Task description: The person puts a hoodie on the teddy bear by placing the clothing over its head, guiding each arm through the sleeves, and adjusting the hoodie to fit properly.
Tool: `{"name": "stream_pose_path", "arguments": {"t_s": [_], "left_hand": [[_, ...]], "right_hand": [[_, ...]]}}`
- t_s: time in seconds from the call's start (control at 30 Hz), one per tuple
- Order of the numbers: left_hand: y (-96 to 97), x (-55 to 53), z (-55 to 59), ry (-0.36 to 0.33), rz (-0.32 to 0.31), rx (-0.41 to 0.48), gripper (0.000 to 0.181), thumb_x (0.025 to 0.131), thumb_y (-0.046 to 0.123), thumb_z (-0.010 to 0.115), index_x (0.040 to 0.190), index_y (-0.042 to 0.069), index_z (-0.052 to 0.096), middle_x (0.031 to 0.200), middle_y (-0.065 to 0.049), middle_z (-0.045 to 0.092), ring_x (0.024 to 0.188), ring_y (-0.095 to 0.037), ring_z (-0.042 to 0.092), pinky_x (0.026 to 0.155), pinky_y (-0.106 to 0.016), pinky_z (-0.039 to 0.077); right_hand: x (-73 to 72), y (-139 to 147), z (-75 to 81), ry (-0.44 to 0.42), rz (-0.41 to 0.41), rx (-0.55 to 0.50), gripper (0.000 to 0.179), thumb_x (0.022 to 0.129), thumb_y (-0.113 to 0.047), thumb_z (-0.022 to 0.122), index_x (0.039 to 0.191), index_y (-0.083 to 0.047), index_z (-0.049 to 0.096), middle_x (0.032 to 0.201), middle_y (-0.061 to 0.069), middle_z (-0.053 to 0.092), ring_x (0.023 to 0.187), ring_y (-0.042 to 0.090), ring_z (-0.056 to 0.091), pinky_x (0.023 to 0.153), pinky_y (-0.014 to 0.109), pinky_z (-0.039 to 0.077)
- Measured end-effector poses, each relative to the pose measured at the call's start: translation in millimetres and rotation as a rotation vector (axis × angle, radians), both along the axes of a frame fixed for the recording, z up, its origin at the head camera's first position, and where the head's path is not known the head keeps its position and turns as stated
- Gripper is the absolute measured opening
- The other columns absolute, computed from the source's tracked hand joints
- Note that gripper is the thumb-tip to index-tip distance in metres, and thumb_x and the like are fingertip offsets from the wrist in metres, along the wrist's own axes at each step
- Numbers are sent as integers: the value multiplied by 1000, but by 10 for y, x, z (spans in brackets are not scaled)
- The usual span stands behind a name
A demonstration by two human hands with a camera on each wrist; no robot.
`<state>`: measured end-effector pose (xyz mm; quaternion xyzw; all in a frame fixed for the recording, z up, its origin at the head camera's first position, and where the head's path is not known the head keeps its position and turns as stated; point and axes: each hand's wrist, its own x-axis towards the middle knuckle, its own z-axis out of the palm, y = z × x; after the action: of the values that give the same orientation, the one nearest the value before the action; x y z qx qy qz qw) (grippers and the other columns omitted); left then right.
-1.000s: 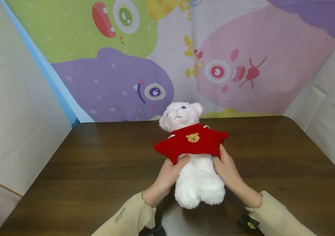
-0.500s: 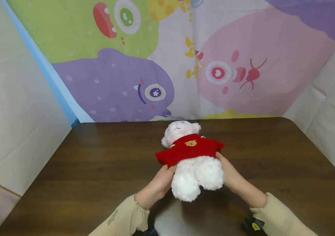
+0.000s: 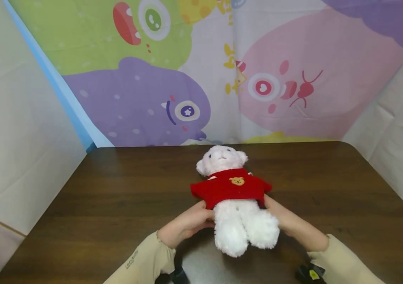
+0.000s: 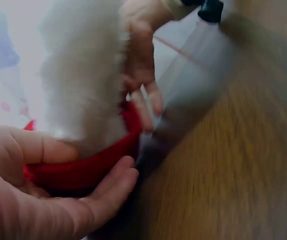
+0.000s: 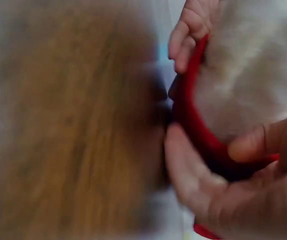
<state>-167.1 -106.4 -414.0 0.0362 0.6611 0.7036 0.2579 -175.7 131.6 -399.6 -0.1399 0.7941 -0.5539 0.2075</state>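
A white plush teddy bear (image 3: 232,221) in a red shirt (image 3: 230,189) with a small bear-face patch leans back, its head towards the backdrop and its feet towards me. My left hand (image 3: 189,221) grips its waist at the shirt's hem from the left side. On the other side my right hand (image 3: 290,223) holds the waist in the same manner, partly hidden by the leg. In the left wrist view the left thumb (image 4: 51,151) lies on the hem's inner side, with fingers outside. The right thumb (image 5: 253,144) does likewise in the right wrist view.
Beneath the bear lies a dark brown wooden table (image 3: 123,185). A cartoon-printed cloth (image 3: 134,106) hangs behind its far edge, with pale panels (image 3: 20,118) at the sides. Black straps (image 3: 309,273) sit below both sleeves.
Over the second the bear came down from a more upright pose, tipping back, then its legs swung down towards me and its face came back into sight. Both hands kept hold of it.
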Motion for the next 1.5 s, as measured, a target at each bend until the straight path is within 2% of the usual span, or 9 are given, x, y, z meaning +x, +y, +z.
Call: {"name": "stream_pose_path", "arguments": {"t_s": [0.17, 0.3, 0.4, 0.5, 0.63, 0.77, 1.07, 1.3, 1.5], "left_hand": [[-160, -47, 55, 22, -98, -103, 39, 77, 2, 50, 114, -5, 43, 90, -4, 57, 78, -14, 56, 82, -35, 50], [-334, -108, 137, 146, -115, -285, 28, 78, -2, 47, 104, -11, 50, 85, -12, 59, 71, -16, 58, 75, -35, 52], [-401, -151, 183, 227, 17, -390, 16, 81, -3, 45, 90, -11, 56, 78, -15, 59, 63, -16, 56, 67, -32, 52], [-372, -201, 185, 267, 209, -398, 13, 84, -2, 47, 86, -9, 59, 78, -15, 60, 60, -15, 53, 60, -28, 50], [-286, -285, 160, 318, 391, -380, 10, 84, 0, 53, 88, -4, 62, 78, -12, 61, 60, -15, 49, 54, -23, 42], [-210, -353, 137, 346, 438, -383, 12, 82, 1, 56, 90, -4, 64, 73, -6, 58, 61, -18, 49, 55, -23, 40], [-289, -403, 100, 261, 345, -478, 17, 85, 14, 59, 89, 1, 69, 72, -6, 59, 62, -16, 45, 57, -26, 40], [-355, -341, 121, 285, 125, -636, 35, 87, 22, 55, 63, -2, 65, 51, -3, 57, 51, -13, 40, 49, -23, 27], [-376, -316, 110, 225, -47, -497, 36, 87, 25, 56, 67, -4, 63, 51, 1, 53, 41, -9, 26, 42, -20, 23]], "right_hand": [[-9, 67, 149, -53, -106, 241, 38, 85, -5, 37, 119, 12, 41, 99, 19, 56, 80, 22, 57, 70, 37, 50], [-62, 130, 350, 214, -184, 365, 27, 91, -11, 41, 111, 4, 50, 93, 14, 62, 74, 20, 61, 65, 33, 50], [-128, 68, 447, 507, -243, 390, 23, 90, -13, 49, 110, -4, 55, 95, 9, 63, 78, 19, 59, 66, 34, 47], [-183, -100, 451, 734, -185, 340, 20, 87, -11, 58, 106, -8, 61, 97, 5, 63, 82, 17, 57, 72, 36, 49], [-216, -369, 367, 874, -34, 367, 27, 83, -15, 65, 109, -11, 62, 101, 2, 62, 85, 14, 58, 75, 33, 51], [-193, -564, 279, 947, 30, 530, 36, 79, -26, 69, 112, -16, 61, 98, -1, 60, 75, 11, 56, 67, 27, 49], [-65, -810, 92, 1339, 54, 662, 24, 72, -33, 73, 84, -15, 64, 77, -1, 60, 52, 11, 52, 51, 25, 47], [-83, -843, 89, 1201, 0, 723, 26, 70, -38, 74, 80, -18, 61, 73, -4, 58, 51, 8, 50, 47, 21, 42], [-110, -813, 111, 1137, -18, 718, 22, 71, -36, 74, 78, -19, 62, 70, -6, 57, 53, 6, 49, 47, 20, 40]]}}
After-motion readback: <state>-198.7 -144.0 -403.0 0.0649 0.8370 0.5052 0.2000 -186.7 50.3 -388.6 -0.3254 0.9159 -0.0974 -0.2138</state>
